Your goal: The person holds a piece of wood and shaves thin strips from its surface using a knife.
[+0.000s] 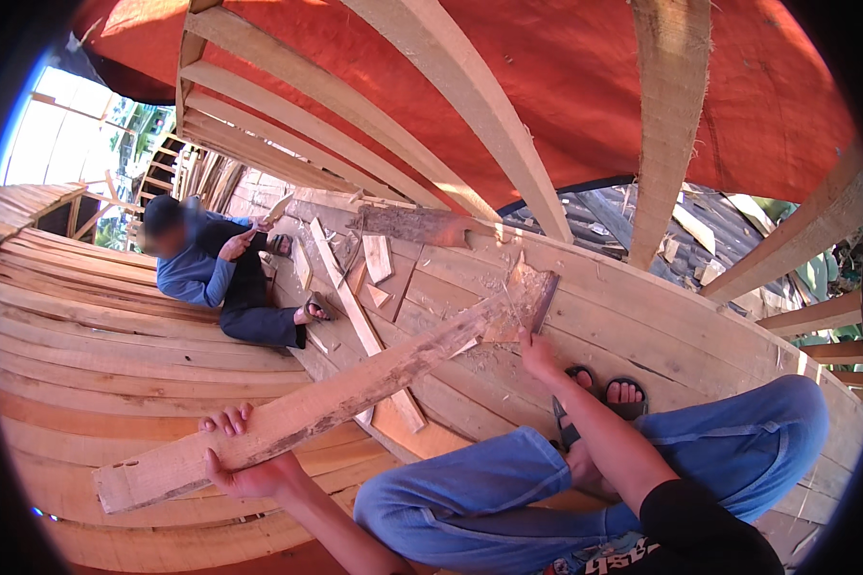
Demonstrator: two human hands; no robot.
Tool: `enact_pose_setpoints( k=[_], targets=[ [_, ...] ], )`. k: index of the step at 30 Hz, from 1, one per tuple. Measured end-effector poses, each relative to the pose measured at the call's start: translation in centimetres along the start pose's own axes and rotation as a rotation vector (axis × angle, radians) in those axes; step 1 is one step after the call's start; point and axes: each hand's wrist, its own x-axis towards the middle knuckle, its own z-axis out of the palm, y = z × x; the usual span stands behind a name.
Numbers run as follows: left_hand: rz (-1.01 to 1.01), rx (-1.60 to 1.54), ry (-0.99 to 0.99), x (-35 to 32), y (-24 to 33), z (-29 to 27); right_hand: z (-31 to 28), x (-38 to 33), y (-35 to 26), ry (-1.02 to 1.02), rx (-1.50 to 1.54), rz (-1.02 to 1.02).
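Observation:
A long, thick wooden plank [355, 385] slants from the lower left up to the middle, its edge rough with dark bark. My left hand [249, 465] grips it near its lower left end, thumb and fingers on either side. The far end lies by a short wooden block [523, 302] with splintered top, among wood chips. My right hand [539, 353] is closed at the lower end of a dark narrow strip [546, 301] along the block's right side. Whether that strip is a blade or the block's own edge, I cannot tell.
Another person [201, 264] sits at the upper left, holding a piece of wood. A thin board [360, 316] and several offcuts [378, 259] lie on the plank floor [642, 326]. Curved wooden ribs [671, 115] rise before an orange tarp [575, 86]. My sandalled feet [623, 395] are near the block.

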Motion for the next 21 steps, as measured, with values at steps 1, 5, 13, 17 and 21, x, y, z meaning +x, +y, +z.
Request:
enact_pose_setpoints(
  k=[1, 5, 13, 17, 21],
  targets=[
    [-0.016, -0.012, 0.007, 0.4, -0.8, -0.2, 0.1, 1.3, 2.0, 0.048, 0.042, 0.102],
    [0.007, 0.009, 0.018, 0.6, 0.9, -2.3, 0.3, -2.4, -2.4, -0.073, -0.126, -0.084],
    [0.015, 0.035, 0.013, 0.6, 0.4, -1.2, -0.5, -2.2, -2.0, -0.072, -0.144, -0.107],
    [0.002, 0.037, 0.029, 0.6, 0.6, -1.4, -0.5, -1.4, -2.0, -0.039, -0.140, -0.055],
    [0.007, 0.052, 0.089, 0.9, 0.5, -2.2, 0.2, -1.5, -1.4, -0.039, -0.128, -0.085]
  ],
)
